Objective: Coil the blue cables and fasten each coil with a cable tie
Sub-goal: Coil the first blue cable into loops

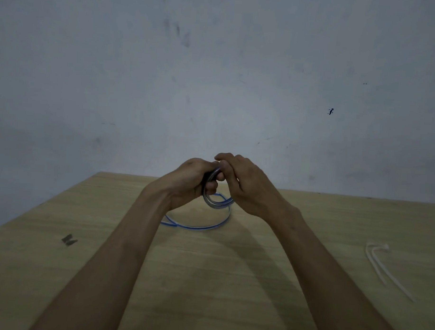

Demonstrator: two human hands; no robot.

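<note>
In the head view I see both forearms stretched forward over the table. The left hand grips the coil of blue cable in curled fingers. The right hand curls over the coil's top. Under the coil, the cable's loose part lies looped. White cable ties lie well right of the coil.

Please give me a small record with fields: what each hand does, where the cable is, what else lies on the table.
left hand: grips the coil above the table
right hand: holds the same coil
rest of cable: lies looped on the table
cable ties: white, on the table, right side
dark object: small, on the table, left side
</note>
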